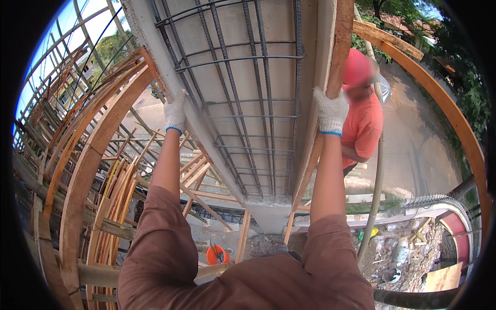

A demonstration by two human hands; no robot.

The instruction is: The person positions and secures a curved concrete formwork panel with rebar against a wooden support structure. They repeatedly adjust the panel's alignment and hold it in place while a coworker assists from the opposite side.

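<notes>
Long timbers: in a bundle, left of the left fingers and lower in view
Left hand: in a pale knitted glove with blue cuff, against the outer edge of the left panel; whether its fingers pinch that edge or only press on it, I cannot tell
Bucket: orange, well below the left fingers, dark contents unclear
Rebar cage: between the left and right fingers, inside the grey channel, its long bars crossed by thinner ties and running from above both hands to below them
Right hand: gloved alike, thumb inward and fingers outward, pinching the timber edge of the right panel between them
Co-worker: in an orange-red shirt and red cap, just right of the right fingers in view
Rubble: mixed with litter, far below and right of the right fingers
</notes>
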